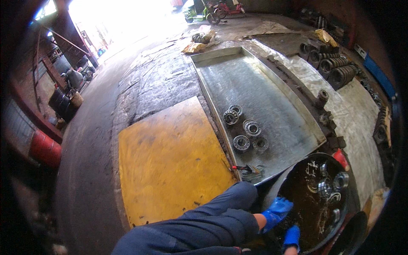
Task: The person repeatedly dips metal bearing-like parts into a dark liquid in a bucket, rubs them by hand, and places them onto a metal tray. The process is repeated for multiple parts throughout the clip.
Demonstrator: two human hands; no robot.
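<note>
Left hand (275,212) in a blue glove sits at the near-left rim of the round black basin (297,178) of dark liquid, fingers dipping toward the liquid; how far it is open cannot be told, and nothing shows clearly in its grip. Right hand (291,237), also blue-gloved, is at the basin's near rim, just right of and below the left hand, mostly cut off by the picture's lower edge; its opening and any hold cannot be told either.

Landmark is the basin. Largest first: a long shallow metal tray (272,106) runs away from the basin's far-left side, its long axis pointing up and left. A yellow board (170,161) lies flat left of the basin, touching the tray's left edge. A pale sheet (357,114) covers the ground far-right of the basin, with rows of stacked rings (335,70) well beyond.

Cleaned bearings (244,127) lie flat in a loose cluster on the tray, beyond the basin and to its left. Wet bearings (331,185) sit in the basin's far-right part, across the liquid from both hands, up and right of them. Both hands lie about equally far from them; the left sits a little higher. A small red-handled brush (246,169) lies on the tray's near corner, just beyond the left hand.
</note>
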